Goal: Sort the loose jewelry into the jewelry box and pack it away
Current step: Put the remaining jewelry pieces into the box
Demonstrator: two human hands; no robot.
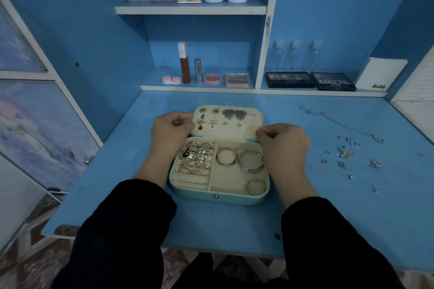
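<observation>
My left grip [172,129] clasped one edge of the jewelry box [218,197] lid [234,132]. Right grip [283,142] curled at its corner, and I couldn't tell whether it held anything. Loose earrings [347,153] lay on the surface [328,206].

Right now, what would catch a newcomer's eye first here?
The open jewelry box, rings and hoops inside, sits in the middle, the left hand and right hand pinching its lid at either side. Right of it, loose earrings and a chain lie scattered on the blue desk.

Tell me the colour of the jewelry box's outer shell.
Light turquoise jewelry box, cream lining inside; the head view shows it best.
</observation>
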